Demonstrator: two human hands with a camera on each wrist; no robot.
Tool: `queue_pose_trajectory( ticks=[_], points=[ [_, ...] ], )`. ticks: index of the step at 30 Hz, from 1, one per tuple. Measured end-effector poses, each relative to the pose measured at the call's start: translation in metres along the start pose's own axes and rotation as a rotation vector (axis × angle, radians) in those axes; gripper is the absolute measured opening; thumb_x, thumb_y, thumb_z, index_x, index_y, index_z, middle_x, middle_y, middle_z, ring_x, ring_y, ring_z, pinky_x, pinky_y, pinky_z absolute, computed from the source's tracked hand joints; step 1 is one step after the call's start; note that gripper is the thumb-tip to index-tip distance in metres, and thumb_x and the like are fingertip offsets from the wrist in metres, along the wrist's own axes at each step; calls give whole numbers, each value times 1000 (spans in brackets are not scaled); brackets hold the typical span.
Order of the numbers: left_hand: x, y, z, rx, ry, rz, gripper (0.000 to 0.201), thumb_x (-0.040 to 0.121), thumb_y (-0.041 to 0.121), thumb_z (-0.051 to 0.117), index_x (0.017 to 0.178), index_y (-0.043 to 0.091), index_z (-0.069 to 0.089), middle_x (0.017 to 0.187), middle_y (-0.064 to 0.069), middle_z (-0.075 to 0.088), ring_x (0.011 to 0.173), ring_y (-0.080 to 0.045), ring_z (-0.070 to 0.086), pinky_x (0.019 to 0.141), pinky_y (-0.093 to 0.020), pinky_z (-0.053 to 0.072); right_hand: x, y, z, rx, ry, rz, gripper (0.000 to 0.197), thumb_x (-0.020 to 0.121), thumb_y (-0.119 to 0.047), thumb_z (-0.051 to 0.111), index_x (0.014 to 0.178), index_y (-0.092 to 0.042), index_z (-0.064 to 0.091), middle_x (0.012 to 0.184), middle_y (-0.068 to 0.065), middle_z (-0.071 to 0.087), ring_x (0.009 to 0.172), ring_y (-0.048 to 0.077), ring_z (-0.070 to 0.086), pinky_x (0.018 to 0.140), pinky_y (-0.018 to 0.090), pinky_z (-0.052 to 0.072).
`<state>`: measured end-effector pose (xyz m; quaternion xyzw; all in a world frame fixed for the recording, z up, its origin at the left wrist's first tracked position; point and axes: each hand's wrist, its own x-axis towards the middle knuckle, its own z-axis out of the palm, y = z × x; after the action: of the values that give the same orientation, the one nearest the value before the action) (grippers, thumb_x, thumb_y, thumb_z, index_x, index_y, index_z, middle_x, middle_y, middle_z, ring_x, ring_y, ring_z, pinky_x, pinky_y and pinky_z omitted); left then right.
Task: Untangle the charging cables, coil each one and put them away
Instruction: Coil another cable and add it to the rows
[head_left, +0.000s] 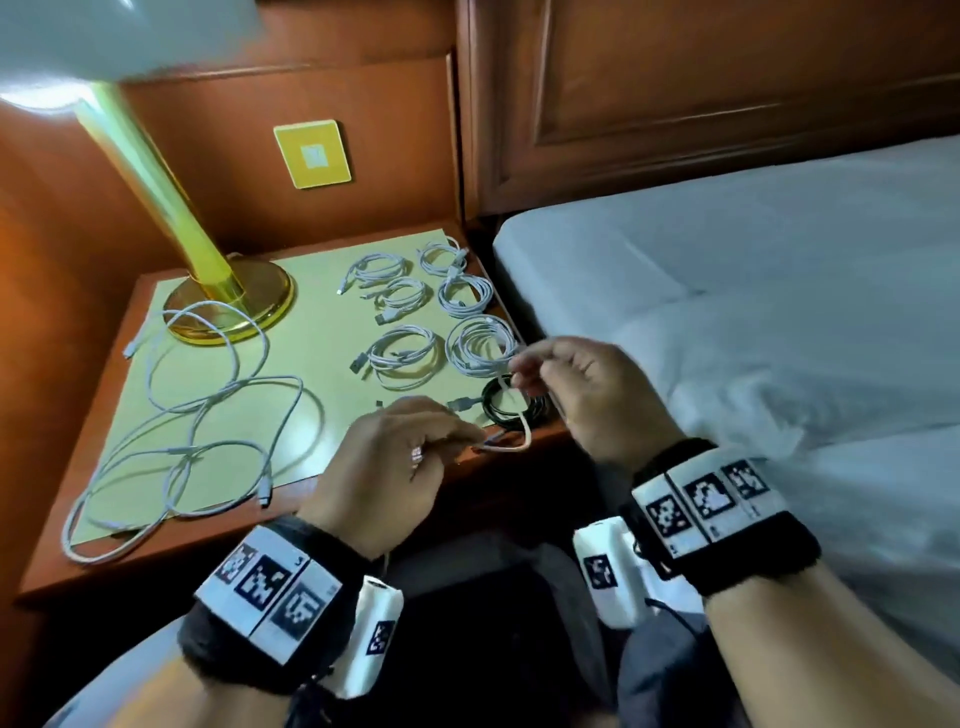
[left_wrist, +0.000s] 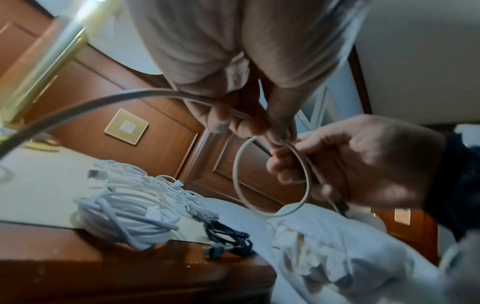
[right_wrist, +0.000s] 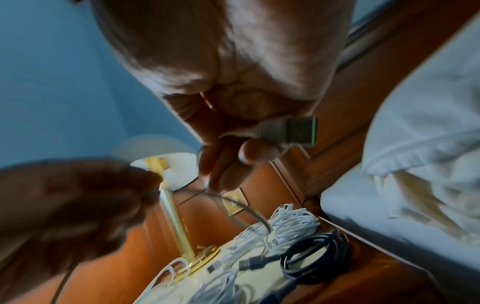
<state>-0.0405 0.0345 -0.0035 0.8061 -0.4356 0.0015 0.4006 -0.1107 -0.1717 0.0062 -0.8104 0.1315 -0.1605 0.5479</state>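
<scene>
Both hands work a thin white charging cable (head_left: 522, 434) held in the air above the front edge of the wooden bedside table (head_left: 156, 556). Right hand (head_left: 587, 395) pinches its plug end, anchoring the first loop; left hand (head_left: 395, 457) pinches the feed. Judged: coiling begun, finished white coils (head_left: 441, 322) parked behind, loose white cables (head_left: 208, 415) pending

One white cable (head_left: 523, 434) hangs as a small loop in the air, above the front edge of the nightstand. Six white coils (head_left: 482, 345) lie in a group on the right part, and a black coil (head_left: 511, 404) lies in front of them. Loose white cables (head_left: 208, 415) lie tangled on the left.
</scene>
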Motion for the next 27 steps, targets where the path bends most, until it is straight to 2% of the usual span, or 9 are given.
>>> queue_pose_trajectory(
  ticks=[2,5,8,10,12,15,18,21,27],
  points=[
    [-1,3,-1,-63,99,14,18,82,7,72,91,22,77,87,13,70,83,-3,66,76,-14,49,-13,-4,10,-156,-209,-11,29,96,-8,47,91,-20,73,82,-4,75,81,13,70,83,33,56],
    [-4,0,-6,-112,211,-47,14,80,17,84,86,18,71,82,6,69,73,-14,68,67,-31,56,-29,-14,22,-82,-352,12,26,95,-12,44,88,-17,69,68,0,69,65,17,62,71,39,52],
    [-10,0,-11,-182,220,-184,22,79,32,81,97,25,70,89,10,69,67,-13,66,63,-22,51,-33,-19,28,156,-361,81,29,88,-20,42,91,-7,68,58,0,55,54,19,44,54,32,37],
    [-12,1,-15,-151,151,-249,13,86,29,76,100,31,75,78,23,68,64,-2,61,64,-12,44,-32,-22,30,261,-372,137,29,91,-17,43,96,-2,68,60,2,55,51,13,42,49,21,33],
    [-14,1,-18,-141,91,-263,13,92,22,70,98,30,79,68,26,67,59,5,57,62,-10,40,-30,-24,32,310,-375,184,27,98,-5,41,104,0,67,64,6,59,50,11,47,42,17,34],
    [-16,-4,-21,-170,131,-319,13,94,20,69,97,26,80,60,24,64,53,7,53,57,-9,38,-26,-25,32,398,-407,259,47,91,13,29,114,-4,66,83,14,71,65,24,63,44,20,43],
    [-16,-7,-23,-174,209,-360,11,92,23,71,98,24,81,66,19,70,60,5,60,60,-12,44,-25,-22,28,551,-514,342,57,91,20,26,127,-8,60,113,19,71,105,30,70,75,28,59],
    [-16,-8,-24,-224,248,-375,10,91,27,72,96,27,80,69,10,73,65,-3,63,64,-22,50,-28,-22,23,660,-547,327,47,95,18,41,132,-5,56,118,21,69,110,26,68,87,34,59],
    [-15,-8,-21,-265,262,-339,12,93,27,68,97,26,80,60,11,61,50,0,46,53,-13,37,-31,-27,24,418,-495,256,31,94,6,57,121,-9,65,96,14,75,92,23,72,62,29,60]
  ],
)
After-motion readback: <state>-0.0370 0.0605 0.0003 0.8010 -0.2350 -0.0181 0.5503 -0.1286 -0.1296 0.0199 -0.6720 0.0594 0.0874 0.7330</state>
